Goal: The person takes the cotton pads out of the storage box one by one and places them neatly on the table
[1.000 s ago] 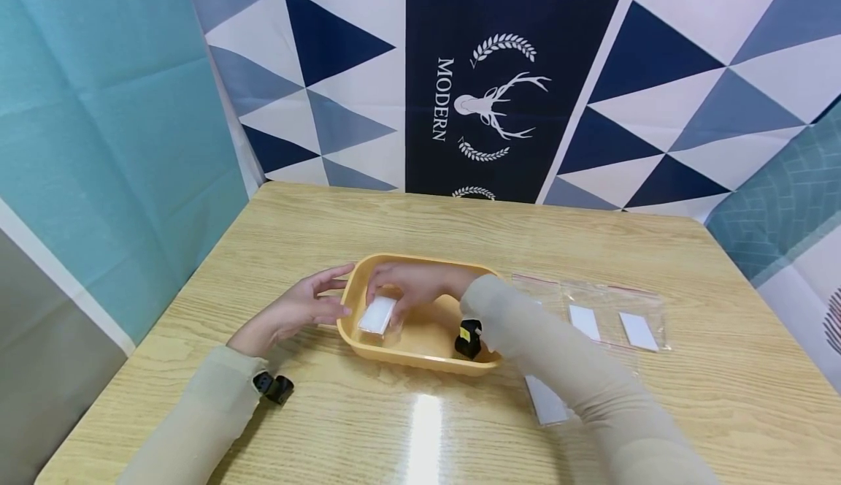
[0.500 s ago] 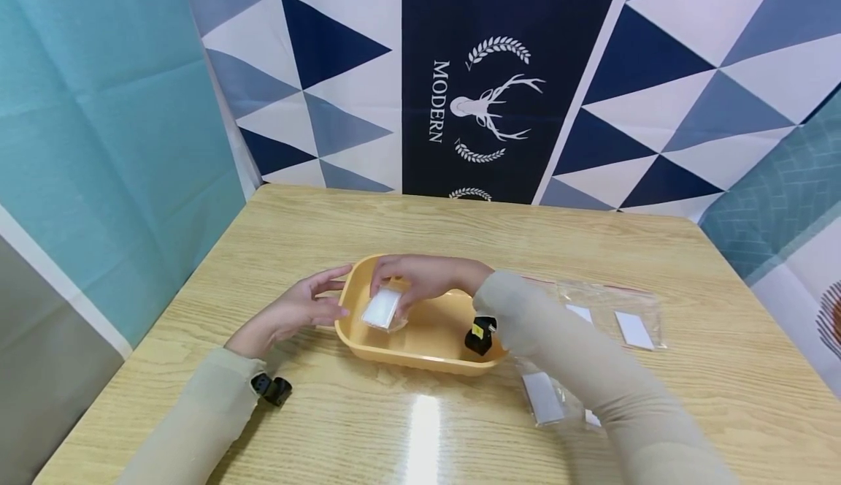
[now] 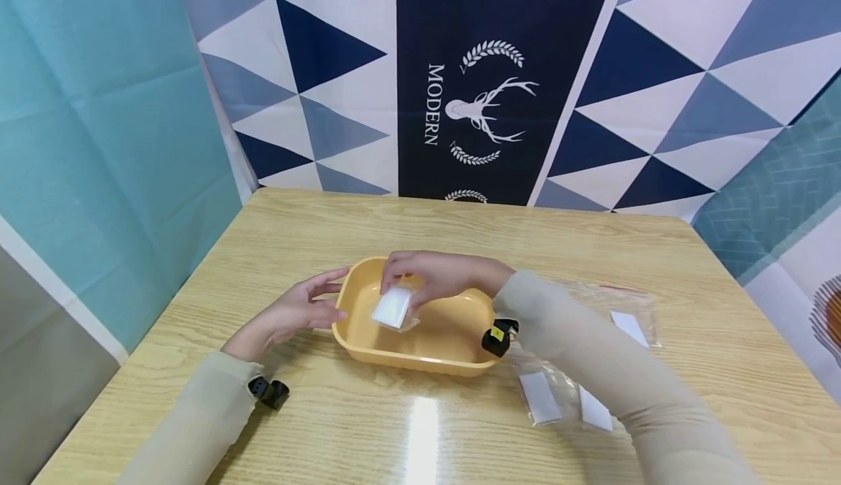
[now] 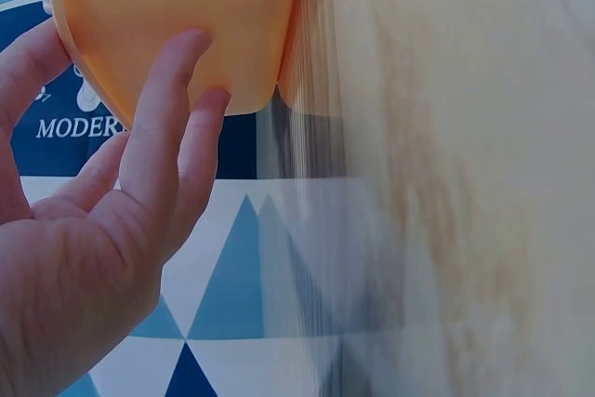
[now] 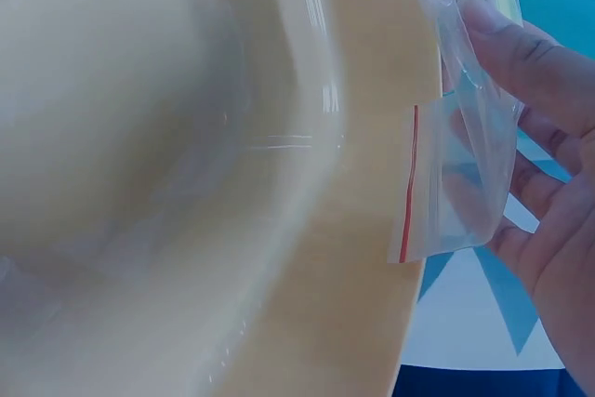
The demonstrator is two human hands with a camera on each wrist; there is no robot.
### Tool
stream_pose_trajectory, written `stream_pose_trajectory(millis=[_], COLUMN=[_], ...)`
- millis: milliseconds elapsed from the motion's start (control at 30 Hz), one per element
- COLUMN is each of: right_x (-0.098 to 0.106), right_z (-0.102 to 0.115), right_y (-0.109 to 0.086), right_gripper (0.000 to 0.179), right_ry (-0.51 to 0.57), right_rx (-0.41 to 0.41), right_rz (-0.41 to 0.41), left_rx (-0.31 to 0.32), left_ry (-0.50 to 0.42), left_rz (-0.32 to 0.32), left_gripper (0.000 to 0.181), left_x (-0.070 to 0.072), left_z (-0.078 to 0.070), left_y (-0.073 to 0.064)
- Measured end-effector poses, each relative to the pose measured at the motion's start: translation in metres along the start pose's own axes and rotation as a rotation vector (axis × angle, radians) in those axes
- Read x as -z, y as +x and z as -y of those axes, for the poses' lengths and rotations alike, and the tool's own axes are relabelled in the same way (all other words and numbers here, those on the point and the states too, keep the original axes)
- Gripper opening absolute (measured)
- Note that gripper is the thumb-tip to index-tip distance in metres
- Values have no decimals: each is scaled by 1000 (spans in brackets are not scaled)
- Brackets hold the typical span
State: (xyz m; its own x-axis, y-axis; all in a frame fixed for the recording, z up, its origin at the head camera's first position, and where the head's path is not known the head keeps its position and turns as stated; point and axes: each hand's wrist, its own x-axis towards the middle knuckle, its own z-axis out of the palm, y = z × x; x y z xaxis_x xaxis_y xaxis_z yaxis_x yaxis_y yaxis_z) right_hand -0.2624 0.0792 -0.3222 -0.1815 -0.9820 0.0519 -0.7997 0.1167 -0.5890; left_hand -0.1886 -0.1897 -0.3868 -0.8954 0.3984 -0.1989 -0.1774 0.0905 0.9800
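A yellow-orange plastic basin (image 3: 420, 362) stands on the wooden table. My left hand (image 3: 298, 310) is at its left end, fingers extended and touching the outer wall near the rim, as the left wrist view also shows. Over the inside of the basin, my right hand (image 3: 430, 277) pinches a clear zip-lock bag (image 5: 465, 174) with a red seal line. A white flat rectangular piece (image 3: 393, 306) is inside that bag in the head view. Thumb and fingers are on opposite sides of the plastic in the right wrist view.
On the table to the right lie several clear bags with white pieces, among them one bagged piece (image 3: 540, 397), another (image 3: 595, 407) and a farther one (image 3: 628, 327). My right forearm partly covers them. A patterned cloth (image 3: 328, 69) hangs behind the table.
My right hand has risen slightly and moved right with the bag, out of the basin's lower left area. The left hand has stayed at the basin's left end.
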Motion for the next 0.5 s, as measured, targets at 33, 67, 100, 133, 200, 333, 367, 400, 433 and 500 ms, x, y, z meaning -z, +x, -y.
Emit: stream_pose_trajectory(millis=[33,67,100,133,200,333,367,400,433,500], right_x=[1,1,2,2,3,4,4,5,5,4], right_z=[1,2,4,5,7,14,16,17,19,22], right_y=[-1,-3,-5,-6,-10,-19,-22,-25,-28,-33], right_gripper=[42,41,41,41,39,38,38,38,38,38], right_ry=[-1,0,0,-2,-4,-20,-23,-24,-24,-22], right_rx=[2,-1,-2,-5,-9,-9,-10,-9,-8,-3], right_rz=[-3,-4,-6,-9,-14,-22,-23,-23,-25,-31], left_rx=[1,3,4,5,4,-3,-7,-11,-15,-23], left_ry=[4,6,9,7,6,-12,-15,-20,-22,-24], left_rz=[-3,-5,-7,-9,-10,0,4,9,13,17], left_gripper=[82,82,82,82,82,82,82,82,82,82], left_x=[0,0,0,0,0,0,0,0,0,0], left_z=[0,0,0,0,0,2,2,2,2,2], left_y=[0,0,0,0,0,-1,-1,-1,-1,-2])
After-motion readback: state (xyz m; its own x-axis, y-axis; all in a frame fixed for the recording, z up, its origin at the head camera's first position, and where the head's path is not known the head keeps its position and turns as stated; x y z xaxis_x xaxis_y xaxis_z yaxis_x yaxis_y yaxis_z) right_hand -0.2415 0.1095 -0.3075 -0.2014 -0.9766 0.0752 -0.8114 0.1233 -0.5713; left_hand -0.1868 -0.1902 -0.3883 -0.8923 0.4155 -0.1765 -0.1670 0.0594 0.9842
